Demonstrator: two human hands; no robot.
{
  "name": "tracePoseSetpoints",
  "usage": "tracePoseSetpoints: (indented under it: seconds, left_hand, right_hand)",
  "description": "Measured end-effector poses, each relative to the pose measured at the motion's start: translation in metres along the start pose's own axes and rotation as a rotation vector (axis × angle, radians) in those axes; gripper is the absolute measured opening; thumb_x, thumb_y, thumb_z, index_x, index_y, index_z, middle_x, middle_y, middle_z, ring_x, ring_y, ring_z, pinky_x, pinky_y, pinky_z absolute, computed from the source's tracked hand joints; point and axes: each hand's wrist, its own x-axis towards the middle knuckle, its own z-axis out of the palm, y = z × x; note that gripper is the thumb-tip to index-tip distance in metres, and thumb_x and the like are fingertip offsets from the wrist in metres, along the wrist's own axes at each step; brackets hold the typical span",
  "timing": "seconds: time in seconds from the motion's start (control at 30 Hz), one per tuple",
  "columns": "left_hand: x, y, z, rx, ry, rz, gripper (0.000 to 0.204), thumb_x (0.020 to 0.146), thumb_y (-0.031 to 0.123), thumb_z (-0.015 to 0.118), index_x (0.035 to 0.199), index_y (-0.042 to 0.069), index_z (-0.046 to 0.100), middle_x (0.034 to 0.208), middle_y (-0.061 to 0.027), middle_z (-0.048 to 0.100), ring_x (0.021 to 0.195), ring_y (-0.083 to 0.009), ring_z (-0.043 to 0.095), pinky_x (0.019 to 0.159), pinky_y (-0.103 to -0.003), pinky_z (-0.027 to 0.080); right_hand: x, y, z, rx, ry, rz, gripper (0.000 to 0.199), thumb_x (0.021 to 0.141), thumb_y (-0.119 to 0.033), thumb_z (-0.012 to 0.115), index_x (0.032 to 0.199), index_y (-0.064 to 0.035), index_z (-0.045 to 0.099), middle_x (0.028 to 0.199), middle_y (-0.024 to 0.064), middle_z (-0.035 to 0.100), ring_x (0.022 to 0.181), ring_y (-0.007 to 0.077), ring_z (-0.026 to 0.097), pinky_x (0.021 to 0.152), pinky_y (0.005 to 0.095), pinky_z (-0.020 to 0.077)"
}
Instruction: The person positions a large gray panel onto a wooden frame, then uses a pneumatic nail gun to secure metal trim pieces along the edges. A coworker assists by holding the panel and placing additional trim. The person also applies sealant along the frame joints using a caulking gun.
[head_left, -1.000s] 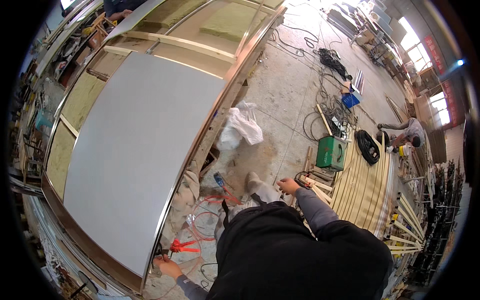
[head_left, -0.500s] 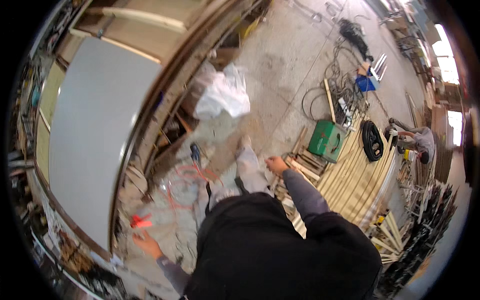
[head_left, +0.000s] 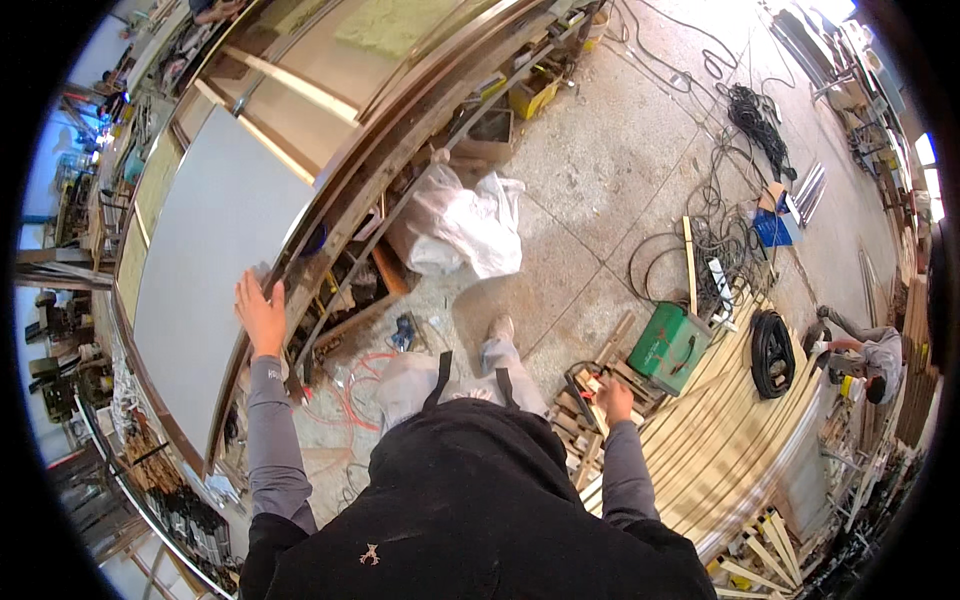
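My left hand (head_left: pixel 262 312) lies with fingers spread at the near right edge of a large flat grey panel (head_left: pixel 195 240). The panel sits in a brown-edged frame (head_left: pixel 330 180) on a workbench. My right hand (head_left: pixel 614 400) hangs out in front of my body on the right, fingers loosely bent, with no held thing that I can make out. Below and beside it are short wood pieces (head_left: pixel 590 465) and a green metal box (head_left: pixel 668 347) with a handle.
A white plastic sack (head_left: pixel 455 225) leans by the bench. Red hose (head_left: pixel 362 395) loops near my feet. Black cables (head_left: pixel 690 205) and a blue box (head_left: pixel 772 228) lie on the floor. Long pale strips (head_left: pixel 720 420) carry a black coil (head_left: pixel 772 355). Another person (head_left: pixel 870 362) bends down at far right.
My left hand has risen from low beside the red thing to the panel's edge. My right hand has shifted right and nearer to me. The view has turned and moved.
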Motion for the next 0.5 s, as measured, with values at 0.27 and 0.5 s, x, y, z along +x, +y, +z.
tracePoseSetpoints:
  seconds: [0.27, 0.5]
  left_hand:
    - [0.059, -0.010, 0.016, -0.143, -0.169, 0.269, 0.058, 0.111, 0.034, 0.060, 0.163, 0.009, 0.049, 0.170, -0.0233, 0.041, 0.156, -0.0470, 0.037, 0.128, -0.052, 0.032]
    - [-0.032, 0.030, -0.004, -0.128, -0.088, 0.435, 0.048, 0.104, 0.016, 0.068, 0.150, 0.003, 0.061, 0.156, -0.0197, 0.056, 0.146, -0.0434, 0.047, 0.123, -0.052, 0.037]
  right_hand:
    - [0.028, 0.105, 0.121, -0.281, -0.241, 0.077, 0.028, 0.104, -0.028, 0.062, 0.092, -0.0029, 0.065, 0.079, 0.0108, 0.071, 0.063, 0.0210, 0.067, 0.053, 0.0382, 0.0499]
    - [-0.050, -0.007, 0.231, -1.198, -0.731, 0.143, 0.072, 0.093, -0.063, 0.068, 0.120, 0.0035, 0.078, 0.120, 0.0321, 0.075, 0.118, 0.0464, 0.071, 0.104, 0.0489, 0.0546]
